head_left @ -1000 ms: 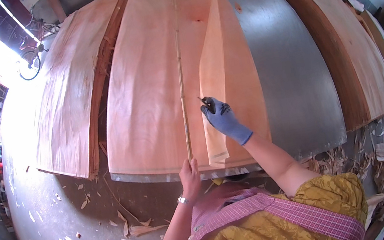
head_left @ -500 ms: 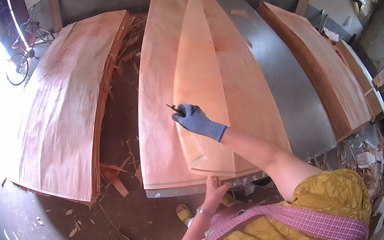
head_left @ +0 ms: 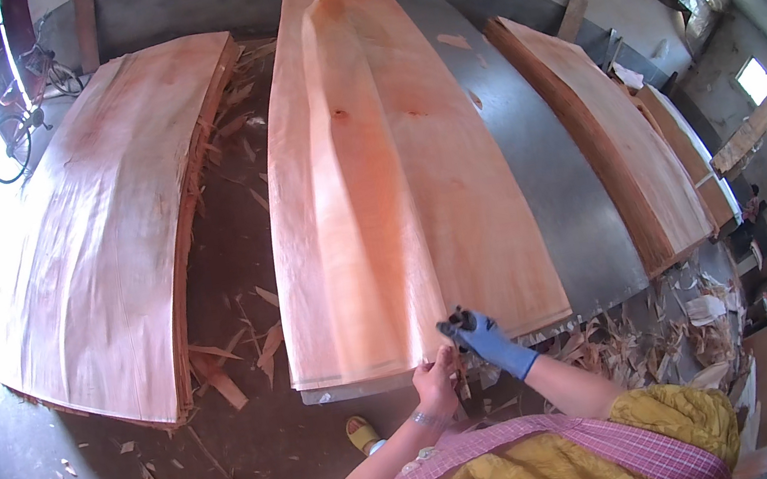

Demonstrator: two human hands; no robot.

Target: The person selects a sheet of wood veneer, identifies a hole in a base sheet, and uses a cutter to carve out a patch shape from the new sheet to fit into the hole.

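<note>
At the near edge of the grey table [head_left: 564,179], pinching a rippled wood sheet [head_left: 367,212] atop other sheets [head_left: 491,242] between the bare fingers of the left hand [head_left: 436,388] while gripping a small dark tool [head_left: 456,321] in the gloved right hand [head_left: 489,342]

a thin wood veneer sheet [head_left: 382,230], pinkish orange with small dark knots, lies lengthwise over the grey surface [head_left: 550,171], buckled into a long raised ridge, a narrow flap sticking up at its far end.
</note>
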